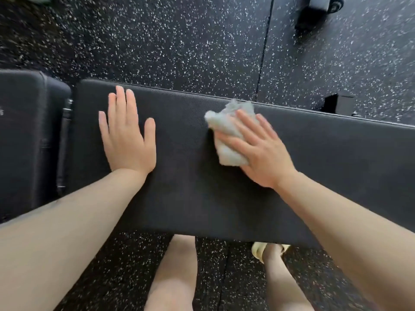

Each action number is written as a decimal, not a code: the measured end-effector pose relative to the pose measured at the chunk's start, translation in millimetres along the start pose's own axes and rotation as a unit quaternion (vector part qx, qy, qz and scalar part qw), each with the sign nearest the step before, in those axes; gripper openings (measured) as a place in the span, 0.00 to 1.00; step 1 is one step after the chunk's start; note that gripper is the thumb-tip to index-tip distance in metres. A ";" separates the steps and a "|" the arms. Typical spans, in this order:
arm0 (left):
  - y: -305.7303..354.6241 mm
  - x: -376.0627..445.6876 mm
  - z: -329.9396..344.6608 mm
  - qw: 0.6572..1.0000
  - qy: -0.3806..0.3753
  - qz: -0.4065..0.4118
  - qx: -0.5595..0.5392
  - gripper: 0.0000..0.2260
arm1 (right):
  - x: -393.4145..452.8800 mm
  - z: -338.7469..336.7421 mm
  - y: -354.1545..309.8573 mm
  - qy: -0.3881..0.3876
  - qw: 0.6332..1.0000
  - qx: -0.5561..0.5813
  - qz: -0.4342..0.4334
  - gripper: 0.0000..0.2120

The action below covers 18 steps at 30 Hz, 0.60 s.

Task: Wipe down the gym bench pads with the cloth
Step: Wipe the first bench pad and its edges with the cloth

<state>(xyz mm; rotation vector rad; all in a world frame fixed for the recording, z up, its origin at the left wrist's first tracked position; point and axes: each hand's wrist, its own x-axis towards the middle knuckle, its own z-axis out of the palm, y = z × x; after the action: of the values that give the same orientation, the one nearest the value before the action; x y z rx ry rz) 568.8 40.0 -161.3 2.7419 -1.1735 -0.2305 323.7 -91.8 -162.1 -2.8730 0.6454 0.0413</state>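
A long black bench pad (325, 153) runs across the view from left to right. My left hand (126, 135) lies flat on its left part, fingers straight and spread. My right hand (258, 151) presses a crumpled pale grey-white cloth (226, 126) onto the middle of the pad, near its far edge, with straight fingers on top of it. The cloth sticks out beyond my fingertips and to their left. A second, shorter black pad (24, 135) sits to the left across a narrow gap.
Black rubber floor (179, 41) with white speckles surrounds the bench. A black bench foot (339, 104) shows behind the pad at right, and a wheeled black base (318, 10) at top right. My bare legs and a yellow sandal (269, 249) stand below the pad's near edge.
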 end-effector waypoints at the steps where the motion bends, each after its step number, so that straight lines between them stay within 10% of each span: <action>1: -1.7 -1.0 0.7 0.998 0.022 -0.050 -0.017 0.28 | 7.1 -4.5 15.1 0.031 0.989 0.017 0.147 0.26; 3: -2.1 -2.9 1.2 0.984 0.052 -0.166 -0.036 0.28 | 42.4 -7.8 -3.2 0.089 0.889 0.053 0.447 0.26; 5: -0.1 0.1 0.4 0.975 0.048 -0.213 -0.035 0.29 | 90.5 -4.1 -66.7 0.095 0.853 0.091 0.505 0.28; 8: -0.5 2.2 0.9 0.979 0.043 -0.198 -0.023 0.29 | 113.1 3.9 -117.0 0.054 0.976 0.130 0.166 0.25; 11: -1.1 -0.2 3.8 0.982 0.038 -0.186 -0.018 0.28 | 104.0 0.3 -48.3 -0.013 0.989 0.056 -0.133 0.27; 15: -1.6 0.0 3.6 0.982 0.033 -0.183 -0.009 0.28 | 151.2 -12.2 -48.9 -0.027 0.935 0.082 0.345 0.18; 18: -0.3 -0.3 3.9 0.984 0.034 -0.177 -0.003 0.27 | 231.9 -10.5 -132.9 -0.092 0.934 0.102 0.331 0.16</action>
<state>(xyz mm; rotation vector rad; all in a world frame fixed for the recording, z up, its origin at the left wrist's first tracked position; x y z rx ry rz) 568.0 40.1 -165.2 2.9106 -0.6605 -0.1765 589.9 -73.7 -143.6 -2.2928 1.4426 0.3139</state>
